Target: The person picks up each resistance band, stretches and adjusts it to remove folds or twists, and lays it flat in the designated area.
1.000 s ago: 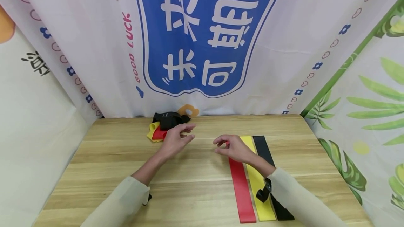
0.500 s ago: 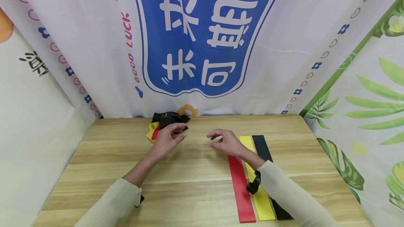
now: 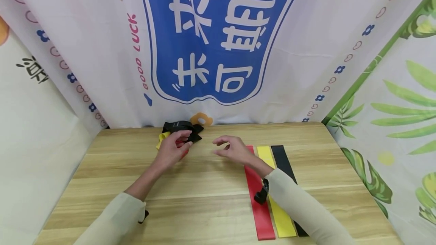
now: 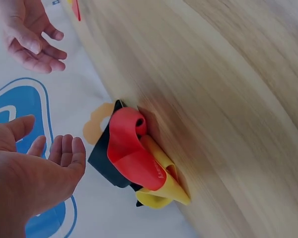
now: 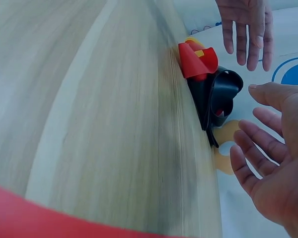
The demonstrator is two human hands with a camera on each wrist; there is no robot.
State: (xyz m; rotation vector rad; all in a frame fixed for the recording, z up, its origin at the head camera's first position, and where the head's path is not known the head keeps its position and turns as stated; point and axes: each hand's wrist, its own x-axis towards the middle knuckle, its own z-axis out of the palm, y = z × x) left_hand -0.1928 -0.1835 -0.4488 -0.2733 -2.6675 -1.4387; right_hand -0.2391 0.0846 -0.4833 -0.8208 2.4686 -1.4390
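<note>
In the head view my left hand (image 3: 172,148) hovers over a crumpled bundle of black (image 3: 178,126), yellow (image 3: 163,136) and red bands at the table's back left, fingers loosely bent and holding nothing. The left wrist view shows the red band (image 4: 131,148) folded over the black (image 4: 107,163) and yellow (image 4: 171,191) ones, with a gap to the left hand (image 4: 35,173). Right of the bundle, my right hand (image 3: 235,149) is in the air, empty, its fingers relaxed in the right wrist view (image 5: 278,148).
Three flat strips lie side by side at the right of the table (image 3: 197,199): red (image 3: 262,218), yellow (image 3: 284,222) and black (image 3: 284,162). The right forearm passes above them. A printed curtain (image 3: 306,67) hangs behind the table's back edge.
Both hands have moved left in the head view, the left one over the bundle and the right one off the flat red strip's top end. Bundle and strips lie as before.
</note>
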